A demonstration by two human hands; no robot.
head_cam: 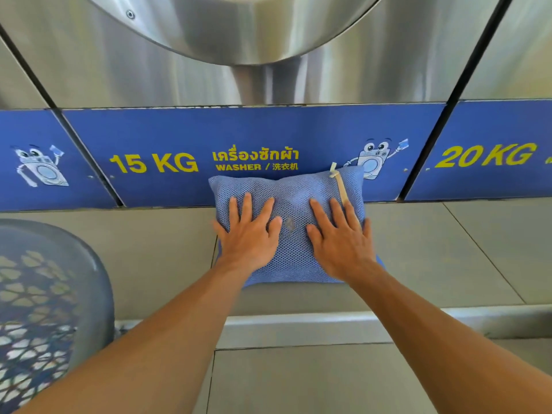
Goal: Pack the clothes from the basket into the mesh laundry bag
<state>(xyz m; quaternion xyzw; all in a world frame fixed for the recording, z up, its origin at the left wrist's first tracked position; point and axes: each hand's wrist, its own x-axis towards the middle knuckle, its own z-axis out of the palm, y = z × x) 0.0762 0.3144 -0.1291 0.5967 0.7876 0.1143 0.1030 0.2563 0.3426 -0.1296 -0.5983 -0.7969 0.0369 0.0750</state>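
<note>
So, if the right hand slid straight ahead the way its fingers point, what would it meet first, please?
Probably the beige strap lying on the mesh laundry bag, just beyond the right hand; behind that, the blue washer panel.

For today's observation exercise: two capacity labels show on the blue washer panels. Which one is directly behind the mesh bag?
The 15 KG label, on the middle panel behind the mesh bag. The 20 KG label is on the next panel, to the right.

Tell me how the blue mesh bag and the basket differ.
The bag is soft blue mesh, stuffed plump and pressed flat under both hands, left and right. The basket is rigid grey plastic with large cut-out holes, standing untouched at the left. The bag lies against the washer; the basket stands apart from it. Both rest on the tiled floor.
</note>
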